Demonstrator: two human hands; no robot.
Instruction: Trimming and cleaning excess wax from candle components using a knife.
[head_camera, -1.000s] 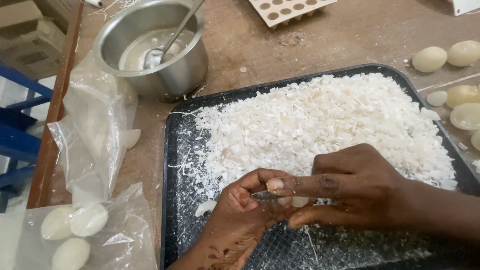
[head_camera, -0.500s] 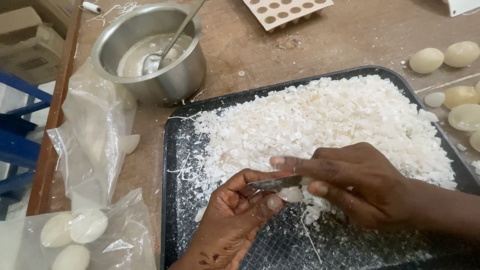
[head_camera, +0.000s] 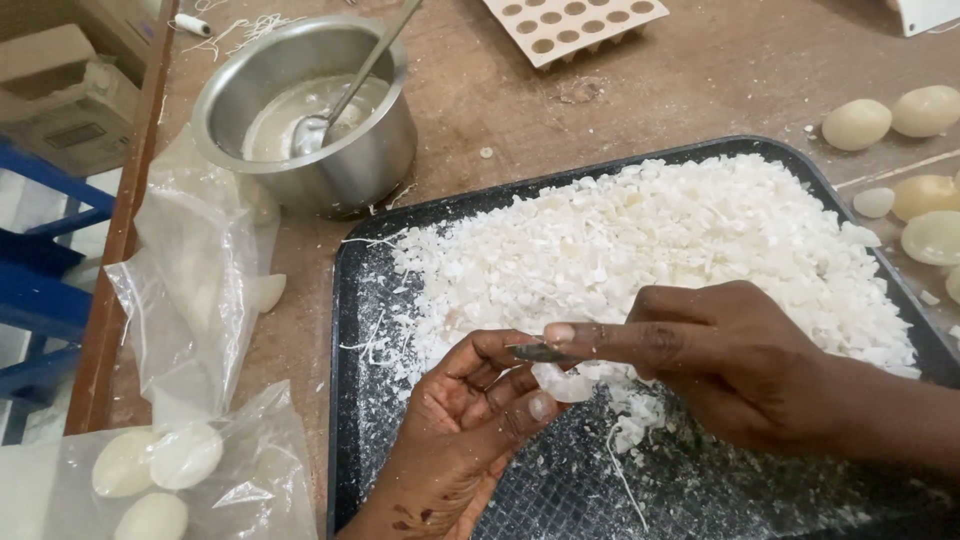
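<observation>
White waxy shavings (head_camera: 640, 250) heap the black tray (head_camera: 345, 300); left hand (head_camera: 470, 420) grasps a pale oval piece (head_camera: 565, 382), right hand (head_camera: 720, 370) clenches a small blade (head_camera: 535, 352); whole ovals (head_camera: 855, 123) wait.

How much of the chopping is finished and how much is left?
Done: a big pile of white shavings fills the black tray. In hand: the left hand holds a white piece while the right hand cuts with a small blade. Left: whole pale ovals wait on the table.

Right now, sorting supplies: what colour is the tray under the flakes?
Black tray, head view.
</observation>
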